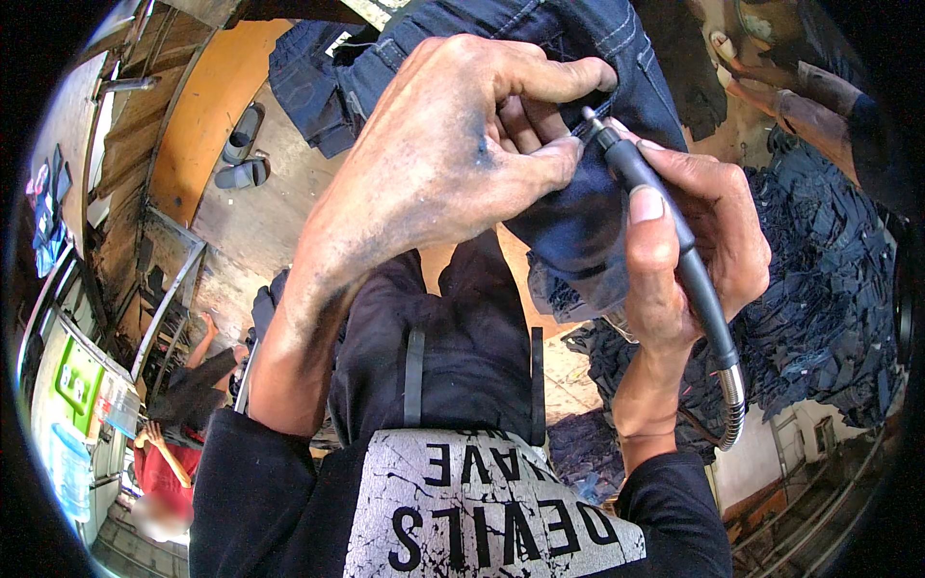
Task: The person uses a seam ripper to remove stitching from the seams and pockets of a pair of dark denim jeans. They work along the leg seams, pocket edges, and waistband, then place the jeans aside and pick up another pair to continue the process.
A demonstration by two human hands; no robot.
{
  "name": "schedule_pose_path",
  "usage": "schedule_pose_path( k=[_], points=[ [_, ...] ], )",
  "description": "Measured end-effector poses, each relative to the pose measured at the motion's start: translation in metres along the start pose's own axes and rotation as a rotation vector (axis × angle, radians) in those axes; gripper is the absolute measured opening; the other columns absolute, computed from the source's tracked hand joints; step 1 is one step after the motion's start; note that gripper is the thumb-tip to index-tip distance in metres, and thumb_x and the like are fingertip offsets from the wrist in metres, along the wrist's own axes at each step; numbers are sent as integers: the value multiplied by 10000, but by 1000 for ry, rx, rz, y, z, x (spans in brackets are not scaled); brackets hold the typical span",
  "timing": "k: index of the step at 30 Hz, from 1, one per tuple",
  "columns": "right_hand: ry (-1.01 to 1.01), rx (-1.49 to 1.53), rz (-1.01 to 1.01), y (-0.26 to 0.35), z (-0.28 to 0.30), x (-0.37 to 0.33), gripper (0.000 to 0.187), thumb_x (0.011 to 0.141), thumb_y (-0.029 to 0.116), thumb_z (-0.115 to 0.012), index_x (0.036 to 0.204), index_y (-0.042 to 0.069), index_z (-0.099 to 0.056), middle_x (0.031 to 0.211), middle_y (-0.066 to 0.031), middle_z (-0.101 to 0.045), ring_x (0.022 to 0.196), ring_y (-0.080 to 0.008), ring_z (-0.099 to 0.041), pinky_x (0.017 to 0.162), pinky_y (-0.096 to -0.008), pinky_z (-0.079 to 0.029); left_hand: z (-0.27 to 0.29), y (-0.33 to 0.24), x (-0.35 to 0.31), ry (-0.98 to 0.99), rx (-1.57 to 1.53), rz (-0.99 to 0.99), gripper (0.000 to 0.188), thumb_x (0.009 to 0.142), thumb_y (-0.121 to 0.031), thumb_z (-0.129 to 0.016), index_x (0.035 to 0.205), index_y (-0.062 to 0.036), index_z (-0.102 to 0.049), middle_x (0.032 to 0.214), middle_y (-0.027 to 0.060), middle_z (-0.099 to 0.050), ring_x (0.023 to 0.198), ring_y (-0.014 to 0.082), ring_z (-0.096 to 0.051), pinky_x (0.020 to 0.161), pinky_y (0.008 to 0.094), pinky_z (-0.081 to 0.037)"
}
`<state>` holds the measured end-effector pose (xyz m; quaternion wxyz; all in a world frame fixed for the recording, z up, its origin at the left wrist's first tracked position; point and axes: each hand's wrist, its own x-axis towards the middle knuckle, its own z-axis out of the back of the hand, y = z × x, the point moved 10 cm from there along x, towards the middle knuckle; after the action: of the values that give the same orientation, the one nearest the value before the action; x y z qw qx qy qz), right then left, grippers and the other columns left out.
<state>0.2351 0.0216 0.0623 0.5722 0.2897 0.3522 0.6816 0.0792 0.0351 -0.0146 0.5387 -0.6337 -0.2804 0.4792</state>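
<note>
Dark blue jeans (590, 27) hang in front of me at the top, with stitched seams showing. My left hand (438, 144) is closed, pinching a folded edge of the jeans between thumb and index finger; the other fingers curl behind. In my right hand (713, 222) is a black rotary tool handpiece (665, 197), gripped like a pen. Its thin metal tip lies close to the pinched edge, beside my left fingertips; whether it touches the cloth I cannot tell. A coiled metal sleeve (731, 390) leads from the handpiece's lower end to a cable.
A large heap of dark garments (819, 279) lies on the right. More dark cloth (332, 96) rests at the upper left, near a pair of slippers (246, 173) on the floor. One person in red (169, 472) is at lower left; another person's leg (814, 125) shows at upper right.
</note>
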Motion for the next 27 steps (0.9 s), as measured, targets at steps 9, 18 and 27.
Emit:
schedule_pose_path(
  k=[9,18,27],
  points=[
    [-18,14,33,2,2,0,278,939,134,-689,1067,-113,-705,1024,-201,-765,939,-220,-756,899,-332,-604,-2,0,0,14,35,-6,476,937,0,-789,1396,72,-684,949,35,-628,834,92,-686,681,241,-527],
    [-35,60,17,0,1,-1,304,936,155,-693,1063,-121,-700,1040,-214,-760,926,-231,-754,900,-338,-604,0,-2,-1,21,55,-16,479,936,-20,-799,1397,54,-692,940,39,-647,809,87,-676,676,243,-528],
    [-183,403,-109,-11,17,-18,302,957,149,-711,1124,-97,-662,1090,-258,-752,1050,-302,-761,969,-382,-591,3,-9,-1,137,120,-131,621,915,-42,-831,1504,-17,-636,974,9,-640,853,80,-612,751,259,-518]
  ],
)
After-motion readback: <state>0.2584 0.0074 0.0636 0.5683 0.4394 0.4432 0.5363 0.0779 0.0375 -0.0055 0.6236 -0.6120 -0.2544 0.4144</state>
